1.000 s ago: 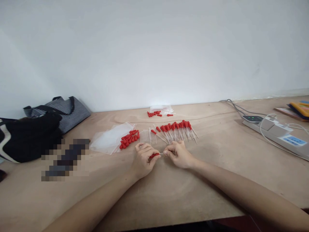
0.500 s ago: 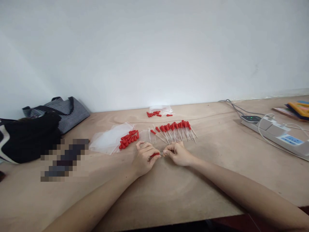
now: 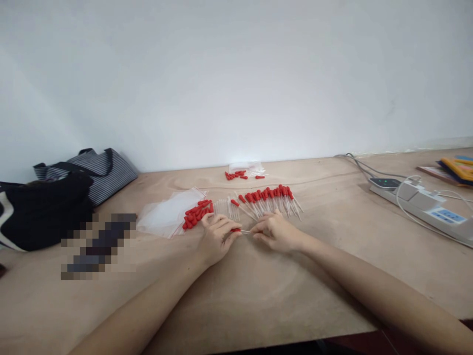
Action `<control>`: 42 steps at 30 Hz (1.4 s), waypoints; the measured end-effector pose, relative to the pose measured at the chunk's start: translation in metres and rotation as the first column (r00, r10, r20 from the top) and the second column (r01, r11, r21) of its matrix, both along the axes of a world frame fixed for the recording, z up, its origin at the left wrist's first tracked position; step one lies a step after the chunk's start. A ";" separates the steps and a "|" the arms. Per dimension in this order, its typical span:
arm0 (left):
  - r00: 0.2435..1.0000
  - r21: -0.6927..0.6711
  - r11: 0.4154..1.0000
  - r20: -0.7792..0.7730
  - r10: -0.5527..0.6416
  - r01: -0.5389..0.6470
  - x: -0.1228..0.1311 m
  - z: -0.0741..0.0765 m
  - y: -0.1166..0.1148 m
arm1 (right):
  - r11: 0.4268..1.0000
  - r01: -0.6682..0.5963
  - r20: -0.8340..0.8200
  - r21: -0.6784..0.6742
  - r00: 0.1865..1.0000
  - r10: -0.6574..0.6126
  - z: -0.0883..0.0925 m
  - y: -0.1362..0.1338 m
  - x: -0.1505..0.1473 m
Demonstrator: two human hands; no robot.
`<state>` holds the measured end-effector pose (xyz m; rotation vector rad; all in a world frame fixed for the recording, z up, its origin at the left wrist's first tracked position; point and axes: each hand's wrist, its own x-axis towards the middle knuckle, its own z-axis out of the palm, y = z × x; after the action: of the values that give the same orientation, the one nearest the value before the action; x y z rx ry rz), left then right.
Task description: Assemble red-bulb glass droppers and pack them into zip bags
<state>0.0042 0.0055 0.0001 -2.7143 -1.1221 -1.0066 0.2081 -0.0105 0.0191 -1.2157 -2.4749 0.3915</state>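
Note:
My left hand (image 3: 218,237) pinches a red rubber dropper bulb (image 3: 235,230) between thumb and fingers. A thin clear glass tube (image 3: 246,232) reaches from that bulb to my right hand (image 3: 275,231), whose fingertips are closed on it. Just beyond my right hand lies a row of droppers (image 3: 268,195) with red bulbs on their far ends. Bare glass tubes (image 3: 224,208) lie side by side past my left fingers. Left of them is a pile of loose red bulbs (image 3: 195,215), partly on clear plastic zip bags (image 3: 166,214).
More red bulbs (image 3: 234,175) and a small clear bag (image 3: 244,166) lie near the wall. Two bags, one striped (image 3: 107,172) and one black (image 3: 48,212), stand at left beside a blurred-out item (image 3: 103,244). A power strip (image 3: 439,212) with cables sits at right.
My hands have moved slightly apart, the left one shifting left. More of the clear tube shows between them, and less of the red bulb.

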 end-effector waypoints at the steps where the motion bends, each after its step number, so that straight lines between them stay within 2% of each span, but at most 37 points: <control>1: 1.000 0.015 1.000 -0.003 0.028 -0.028 -0.001 0.000 0.001 | 1.000 0.014 0.014 0.006 1.000 -0.014 -0.001 0.003 -0.001; 4: 0.982 0.046 0.981 0.022 0.185 -0.186 -0.005 -0.001 0.006 | 0.983 0.178 -0.013 0.037 0.984 -0.178 -0.006 0.015 -0.009; 8: 0.906 0.020 0.906 0.004 0.423 -0.423 -0.020 0.000 0.017 | 0.891 0.434 -0.100 0.134 0.900 -0.424 -0.016 0.035 -0.026; 11: 0.831 -0.013 0.832 -0.059 0.554 -0.555 -0.035 0.004 0.025 | 0.832 0.528 -0.095 0.173 0.849 -0.519 -0.022 0.046 -0.035; 13: 0.793 -0.025 0.795 -0.106 0.601 -0.606 -0.044 0.007 0.028 | 0.805 0.564 -0.070 0.187 0.825 -0.561 -0.025 0.050 -0.039; 18: 0.761 -0.048 0.769 -0.191 0.619 -0.638 -0.053 0.012 0.030 | 0.779 0.598 -0.040 0.187 0.797 -0.602 -0.026 0.053 -0.042; 31: 0.720 -0.046 0.736 -0.256 0.645 -0.676 -0.057 0.009 0.032 | 0.793 0.580 -0.005 0.184 0.808 -0.590 -0.022 0.066 -0.058; 36: 0.712 -0.044 0.729 -0.263 0.651 -0.683 -0.058 0.008 0.034 | 0.745 0.654 0.000 0.130 0.751 -0.660 -0.017 0.078 -0.063; 42: 0.691 -0.054 0.707 -0.278 0.667 -0.705 -0.058 0.010 0.034 | 0.722 0.688 0.045 0.070 0.721 -0.691 -0.010 0.105 -0.071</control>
<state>-0.0537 0.0391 0.0103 -2.0708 -1.9995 -0.4616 0.1369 0.0947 0.0093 -2.0275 -1.8500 0.0753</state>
